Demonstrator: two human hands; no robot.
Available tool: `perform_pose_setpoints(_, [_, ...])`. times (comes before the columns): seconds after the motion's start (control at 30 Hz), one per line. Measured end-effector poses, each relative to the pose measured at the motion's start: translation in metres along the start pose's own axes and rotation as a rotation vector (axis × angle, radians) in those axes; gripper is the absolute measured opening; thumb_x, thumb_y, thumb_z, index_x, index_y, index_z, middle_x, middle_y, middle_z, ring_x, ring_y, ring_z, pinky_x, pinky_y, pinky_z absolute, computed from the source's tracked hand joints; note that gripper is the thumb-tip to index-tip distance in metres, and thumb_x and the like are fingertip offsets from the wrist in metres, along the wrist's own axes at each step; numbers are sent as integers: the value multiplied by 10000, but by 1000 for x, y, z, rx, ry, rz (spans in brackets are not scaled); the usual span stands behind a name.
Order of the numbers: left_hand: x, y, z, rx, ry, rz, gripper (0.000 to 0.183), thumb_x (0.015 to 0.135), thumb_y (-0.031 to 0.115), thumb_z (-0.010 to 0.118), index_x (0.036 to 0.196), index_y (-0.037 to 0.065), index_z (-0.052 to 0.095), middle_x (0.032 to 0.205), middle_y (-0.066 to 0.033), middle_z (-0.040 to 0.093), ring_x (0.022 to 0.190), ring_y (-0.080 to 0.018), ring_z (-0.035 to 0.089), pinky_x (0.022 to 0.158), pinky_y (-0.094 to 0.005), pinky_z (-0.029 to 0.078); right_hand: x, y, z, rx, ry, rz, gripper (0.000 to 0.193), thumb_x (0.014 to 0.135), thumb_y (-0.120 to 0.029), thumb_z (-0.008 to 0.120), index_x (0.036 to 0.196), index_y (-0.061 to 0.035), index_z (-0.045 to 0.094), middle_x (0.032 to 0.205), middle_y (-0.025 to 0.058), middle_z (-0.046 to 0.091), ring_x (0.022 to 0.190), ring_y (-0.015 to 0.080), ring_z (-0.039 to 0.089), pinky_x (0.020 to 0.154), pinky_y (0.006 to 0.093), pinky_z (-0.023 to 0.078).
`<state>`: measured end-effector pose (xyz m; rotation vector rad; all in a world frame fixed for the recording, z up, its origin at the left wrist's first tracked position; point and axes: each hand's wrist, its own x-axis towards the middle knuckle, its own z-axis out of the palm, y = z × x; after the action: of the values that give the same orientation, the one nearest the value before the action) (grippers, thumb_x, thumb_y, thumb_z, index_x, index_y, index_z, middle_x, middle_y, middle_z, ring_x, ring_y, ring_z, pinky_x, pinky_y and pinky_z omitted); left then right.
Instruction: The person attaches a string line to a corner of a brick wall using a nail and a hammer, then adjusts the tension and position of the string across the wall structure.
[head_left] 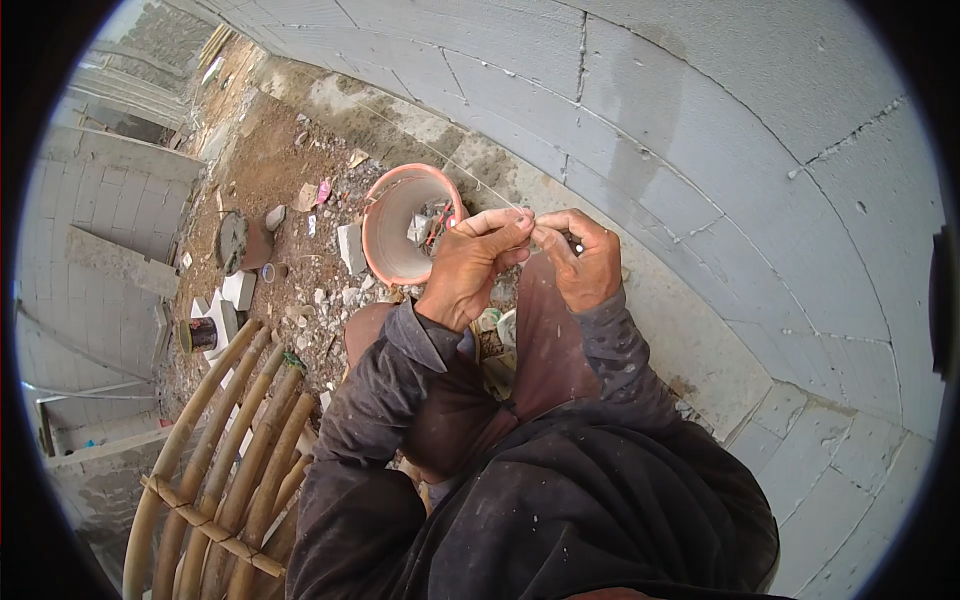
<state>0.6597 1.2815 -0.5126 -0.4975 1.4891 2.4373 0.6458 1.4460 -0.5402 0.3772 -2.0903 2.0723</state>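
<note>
My left hand (466, 262) and my right hand (584, 262) meet in front of my knees, with the fingertips of both pinched together. A thin pale string (448, 160) runs from the fingertips away to the far left, above the ground along the wall's foot. Both hands are closed on it. Something small, dark with a white tip, shows between the fingers of my right hand; its kind I cannot make out. Just left of my left hand stands an orange-rimmed bucket (398, 222), tilted in view, with a few items inside, partly red.
A grey block wall (665, 130) rises close on the right. At the lower left lie several wooden poles (232, 462) tied to a crosspiece. Farther left stand a mortar-crusted bucket (258, 243) and a tin can (199, 334), among white block pieces (238, 290) and rubble.
</note>
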Motion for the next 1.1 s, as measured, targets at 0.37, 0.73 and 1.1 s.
perform_pose_setpoints(0.37, [-20,34,16,417,56,280,32,894,15,680,875,12,705,767,-47,717,678,-96,655,633,-237,511,8,-9,5,-215,-16,-383,112,874,17,710,970,-38,692,1234,151,680,875,252,732,692,366,585])
perform_pose_setpoints(0.73, [-47,114,3,1253,93,412,82,783,67,642,837,50,703,653,-68,670,594,-207,643,568,-359,476,43,-8,45,45,-463,-448,104,1004,-52,581,1097,-23,543,1095,135,689,830,289,720,683,367,572])
perform_pose_setpoints(1.1, [-31,68,-12,1108,313,975,95,882,-25,664,931,53,685,846,-106,666,768,-280,671,683,-372,506,46,-19,69,616,-337,161,126,1017,-110,609,1103,-44,543,804,26,651,657,26,510,589,207,436])
